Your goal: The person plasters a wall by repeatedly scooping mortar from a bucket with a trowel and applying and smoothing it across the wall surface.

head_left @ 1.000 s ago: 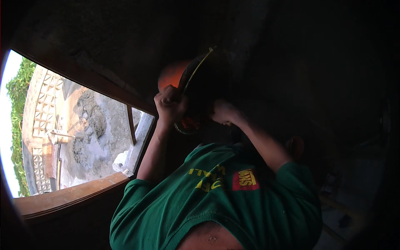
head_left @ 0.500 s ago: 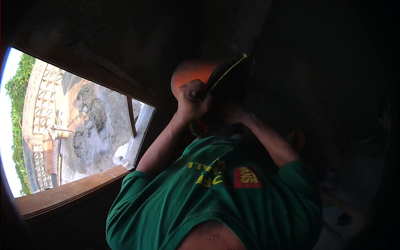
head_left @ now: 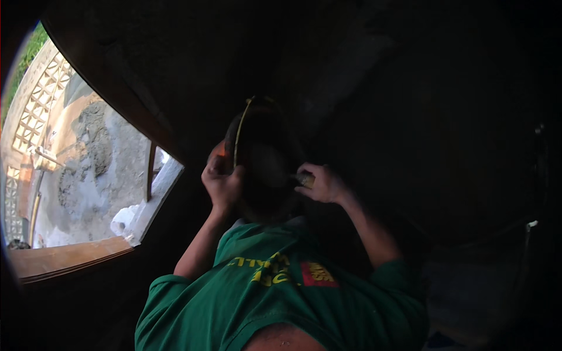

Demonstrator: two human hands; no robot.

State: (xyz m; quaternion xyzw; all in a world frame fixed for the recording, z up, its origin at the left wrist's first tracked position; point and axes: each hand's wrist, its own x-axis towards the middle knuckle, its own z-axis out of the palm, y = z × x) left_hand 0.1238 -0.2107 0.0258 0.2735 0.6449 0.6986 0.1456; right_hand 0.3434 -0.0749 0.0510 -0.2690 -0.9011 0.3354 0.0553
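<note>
In dim light, an orange round container (head_left: 216, 150), bucket-like, tilts with its dark hollow inside toward me. A thin yellow strip (head_left: 240, 130) runs along its dark rim. My left hand (head_left: 223, 185) is closed on the rim at the left side. My right hand (head_left: 321, 184), at the container's right, is closed around a short, light-brown object (head_left: 306, 180), apparently a handle; its far end is lost in the dark. The bottom inside the container looks pale grey, but its detail cannot be made out.
At the left, a wooden-framed opening (head_left: 70, 253) shows a sunlit grey surface with wet mortar (head_left: 93, 137), a pierced block wall (head_left: 41, 105) and foliage. Dark walls surround me. A thin pipe-like object (head_left: 528, 234) stands at the right.
The container has moved left and down and turned so more of its inside shows. My left hand went with it. My right hand has come into clearer view, the short object in it.
</note>
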